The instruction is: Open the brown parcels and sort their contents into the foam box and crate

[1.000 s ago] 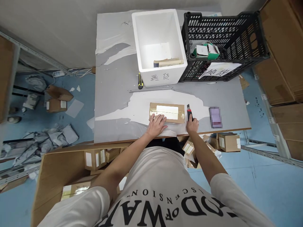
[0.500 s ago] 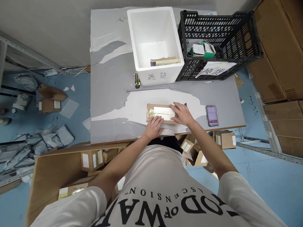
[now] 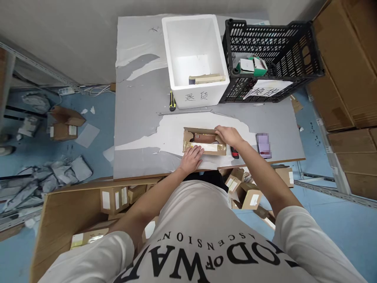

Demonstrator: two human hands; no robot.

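On the table in front of me lies a small cardboard box point(image 3: 188, 135) with its top flaps parted. Inside it shows a brownish-red item point(image 3: 205, 138), partly hidden by the flaps. My left hand point(image 3: 191, 158) grips the box's near side, fingers over the taped front flap with its white label. At the far right corner, my right hand point(image 3: 229, 136) has its fingers closed on the box's edge. A red and black utility knife point(image 3: 235, 153) lies just right of the box, below my right hand.
Behind the box stand a white foam box point(image 3: 197, 96) with flat pieces inside and a black plastic crate point(image 3: 271, 72) holding green-and-white cartons. A yellow-black utility knife point(image 3: 172, 101) and a phone point(image 3: 264, 145) lie on the table point(image 3: 138, 102). A large carton point(image 3: 73, 200) of boxes sits lower left.
The box's top has been opened, and its inside now shows. My right hand has shifted slightly to the far right corner. The red knife has come into view beside the box.
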